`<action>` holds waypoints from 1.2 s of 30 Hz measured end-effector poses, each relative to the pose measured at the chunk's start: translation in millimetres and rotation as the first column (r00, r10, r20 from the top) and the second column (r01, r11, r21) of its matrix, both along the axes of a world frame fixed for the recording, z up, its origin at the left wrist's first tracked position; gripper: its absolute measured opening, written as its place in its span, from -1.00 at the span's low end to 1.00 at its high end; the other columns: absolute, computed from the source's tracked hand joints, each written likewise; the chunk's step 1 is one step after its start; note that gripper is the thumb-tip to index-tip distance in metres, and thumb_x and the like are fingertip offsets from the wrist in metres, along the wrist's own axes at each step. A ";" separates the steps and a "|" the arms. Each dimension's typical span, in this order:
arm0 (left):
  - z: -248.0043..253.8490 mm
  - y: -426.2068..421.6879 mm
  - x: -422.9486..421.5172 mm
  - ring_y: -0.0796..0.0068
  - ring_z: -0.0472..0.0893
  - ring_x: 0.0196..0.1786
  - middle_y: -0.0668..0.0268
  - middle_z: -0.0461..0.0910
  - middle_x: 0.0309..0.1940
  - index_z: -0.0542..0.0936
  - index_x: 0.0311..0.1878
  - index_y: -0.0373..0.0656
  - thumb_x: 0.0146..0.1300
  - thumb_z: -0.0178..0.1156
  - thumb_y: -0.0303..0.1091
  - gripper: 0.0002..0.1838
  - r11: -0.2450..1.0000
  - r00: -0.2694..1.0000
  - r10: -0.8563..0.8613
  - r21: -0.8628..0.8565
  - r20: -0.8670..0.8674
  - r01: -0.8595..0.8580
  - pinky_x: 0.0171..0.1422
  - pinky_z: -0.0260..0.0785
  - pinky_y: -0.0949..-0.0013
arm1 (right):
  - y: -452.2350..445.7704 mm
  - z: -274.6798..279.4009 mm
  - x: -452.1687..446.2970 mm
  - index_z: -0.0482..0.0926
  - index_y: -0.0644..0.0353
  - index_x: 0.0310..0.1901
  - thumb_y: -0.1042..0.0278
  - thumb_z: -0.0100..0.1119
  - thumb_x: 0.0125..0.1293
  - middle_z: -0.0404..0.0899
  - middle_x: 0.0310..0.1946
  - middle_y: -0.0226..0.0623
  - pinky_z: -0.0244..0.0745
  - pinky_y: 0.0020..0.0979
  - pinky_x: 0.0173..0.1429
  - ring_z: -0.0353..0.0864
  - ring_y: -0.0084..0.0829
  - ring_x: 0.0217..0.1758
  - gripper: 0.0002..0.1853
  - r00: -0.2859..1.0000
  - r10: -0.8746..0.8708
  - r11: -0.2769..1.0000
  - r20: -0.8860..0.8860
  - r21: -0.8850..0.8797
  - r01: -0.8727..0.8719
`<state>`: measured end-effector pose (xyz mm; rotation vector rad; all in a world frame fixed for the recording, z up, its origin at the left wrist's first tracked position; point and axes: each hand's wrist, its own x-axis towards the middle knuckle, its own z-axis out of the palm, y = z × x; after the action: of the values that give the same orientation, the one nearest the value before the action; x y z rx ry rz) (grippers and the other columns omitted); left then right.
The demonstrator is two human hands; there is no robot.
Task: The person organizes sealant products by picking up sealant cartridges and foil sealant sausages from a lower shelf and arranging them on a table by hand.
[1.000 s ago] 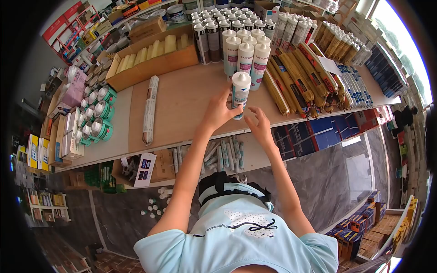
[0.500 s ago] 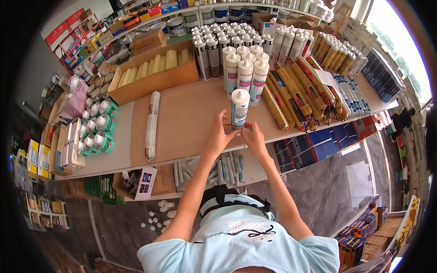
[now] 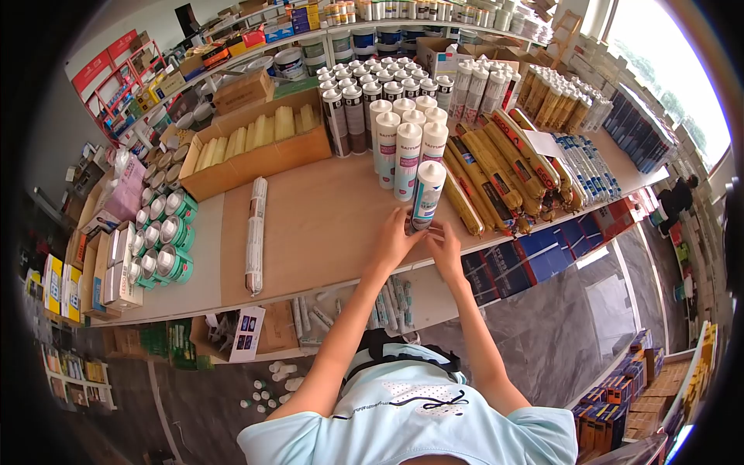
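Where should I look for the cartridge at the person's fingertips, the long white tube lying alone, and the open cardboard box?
Cartridge (image 3: pixel 427 200): head view, on its label.
Long white tube (image 3: pixel 255 236): head view, mid-body.
Cardboard box (image 3: pixel 265 162): head view, front wall.

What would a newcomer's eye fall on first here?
Probably the white-topped cartridge near the front edge of the table, with the left hand and right hand at its base. Next, the gold packs piled to its right, then the open carton of pale yellow sticks farther back on the left.
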<state>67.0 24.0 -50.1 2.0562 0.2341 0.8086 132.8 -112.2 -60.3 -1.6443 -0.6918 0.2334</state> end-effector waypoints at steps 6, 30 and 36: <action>-5.6 -12.5 34.5 0.23 0.67 -0.10 0.11 0.59 -0.13 0.48 0.09 -0.30 0.04 0.46 -0.43 -0.46 0.999 0.997 -0.043 0.026 0.059 0.042 -0.10 0.59 0.29 | -11.9 5.3 12.5 0.38 0.34 0.19 0.57 0.08 0.28 0.54 0.09 -0.04 0.55 -0.33 0.11 0.62 -0.25 0.09 -0.58 0.994 -0.106 0.994 0.010 0.040 0.106; -14.2 -32.0 78.1 -0.08 0.56 0.00 -0.06 0.54 -0.06 0.47 0.09 -0.35 0.03 0.42 -0.42 -0.46 0.983 0.989 -0.128 -0.122 0.078 0.137 0.03 0.44 0.11 | -16.4 -3.8 18.1 0.41 0.34 0.20 0.50 0.12 0.30 0.55 0.11 -0.09 0.50 -0.34 0.18 0.54 -0.30 0.22 -0.58 0.942 -0.336 0.940 -0.008 0.067 0.336; -15.1 -35.5 77.3 0.07 0.62 -0.10 0.02 0.54 -0.11 0.50 0.06 -0.34 0.04 0.43 -0.44 -0.50 0.994 0.990 -0.102 -0.022 0.097 0.105 -0.09 0.49 0.22 | -19.2 -4.4 14.3 0.41 0.35 0.20 0.51 0.09 0.33 0.56 0.08 -0.09 0.47 -0.37 0.21 0.53 -0.35 0.21 -0.59 0.939 -0.339 0.936 -0.056 0.081 0.342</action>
<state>144.3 -11.5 -65.2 1.9815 0.0840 0.8327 147.1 -131.5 -64.7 -1.6381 -0.3703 -0.0152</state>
